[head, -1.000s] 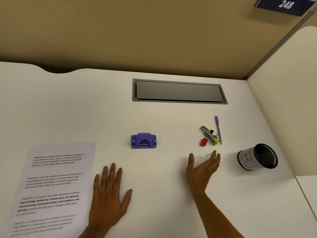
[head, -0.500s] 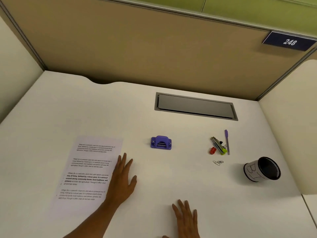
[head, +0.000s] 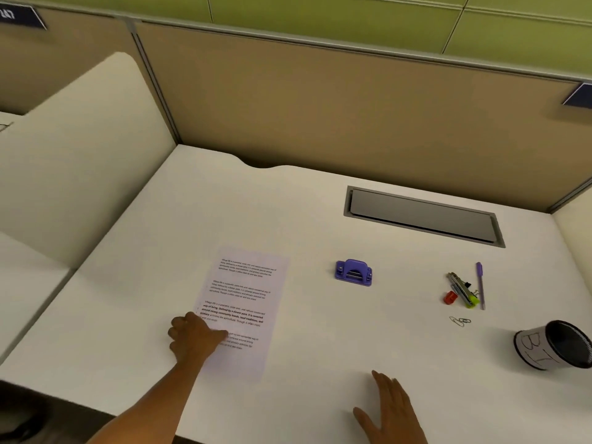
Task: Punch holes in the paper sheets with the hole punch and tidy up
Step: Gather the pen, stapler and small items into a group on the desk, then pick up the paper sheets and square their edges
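Printed paper sheets (head: pixel 246 283) lie flat on the white desk (head: pixel 320 341), left of centre. My left hand (head: pixel 192 339) is at their left edge, fingers curled under the side and thumb pressed on top, pinching the paper. A small purple hole punch (head: pixel 353 272) sits on the desk to the right of the sheets, apart from both hands. Near the desk's front edge, my right hand (head: pixel 390 408) rests palm down with fingers spread, holding nothing.
At the right lie a purple pen (head: pixel 480 283), a stapler with a green end (head: pixel 463 290), a small red item (head: pixel 450 297) and paper clips (head: pixel 460 321). A black mesh cup (head: pixel 538 347) lies tipped over. A grey cable hatch (head: pixel 423 216) is set in the back. Partition walls (head: pixel 80 155) enclose the desk.
The view has swung left. My left hand moved from flat beside the paper's right edge to its left edge and curled onto it. My right hand stays low by the front edge.
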Motion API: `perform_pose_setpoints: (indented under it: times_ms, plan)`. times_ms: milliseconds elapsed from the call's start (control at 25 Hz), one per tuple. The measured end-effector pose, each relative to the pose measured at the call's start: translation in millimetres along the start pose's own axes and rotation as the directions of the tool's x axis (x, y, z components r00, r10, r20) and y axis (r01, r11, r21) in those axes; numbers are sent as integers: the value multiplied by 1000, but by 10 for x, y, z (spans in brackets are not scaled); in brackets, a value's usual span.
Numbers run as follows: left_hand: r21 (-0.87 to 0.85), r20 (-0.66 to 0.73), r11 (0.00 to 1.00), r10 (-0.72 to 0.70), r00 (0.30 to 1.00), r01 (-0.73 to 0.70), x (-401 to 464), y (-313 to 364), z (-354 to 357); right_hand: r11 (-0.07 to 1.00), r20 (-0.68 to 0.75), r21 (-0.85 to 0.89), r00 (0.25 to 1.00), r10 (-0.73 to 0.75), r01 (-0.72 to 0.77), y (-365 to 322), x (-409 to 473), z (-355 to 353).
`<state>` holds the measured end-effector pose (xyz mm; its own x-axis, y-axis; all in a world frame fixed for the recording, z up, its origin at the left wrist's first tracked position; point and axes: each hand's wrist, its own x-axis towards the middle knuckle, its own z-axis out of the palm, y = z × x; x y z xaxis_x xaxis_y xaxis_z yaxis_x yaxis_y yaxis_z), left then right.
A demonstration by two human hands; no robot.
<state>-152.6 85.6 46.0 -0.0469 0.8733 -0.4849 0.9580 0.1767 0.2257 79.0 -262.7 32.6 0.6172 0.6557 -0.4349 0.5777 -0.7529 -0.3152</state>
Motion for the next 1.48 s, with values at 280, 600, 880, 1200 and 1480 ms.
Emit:
perform_pose_setpoints:
  times_ms: [280, 600, 880, 1200, 1480]
  plan:
    - [115, 38, 993, 22, 999, -26, 106, -19, 0, 988, 5, 97, 993, 119, -119, -259, -14, 32]
    - [44, 85, 997, -69, 994, 66, 206, -45, 23, 997, 103, 29, 992, 66, -70, -1009, 151, 21]
    - [-149, 150, 986, -57, 987, 80, 290, -109, -84, 962, 264, 239, 962, 69, -135, -1828, 486, 73]
    - [-374, 169, 919, 198, 966, -123, 277, -310, -141, 787, 401, 525, 910, 108, -324, -1874, 562, -27]
    - [-531, 358, 832, 394, 847, -162, 80, -338, 13, 434, 448, 756, 871, 204, -490, -1507, 622, -114]
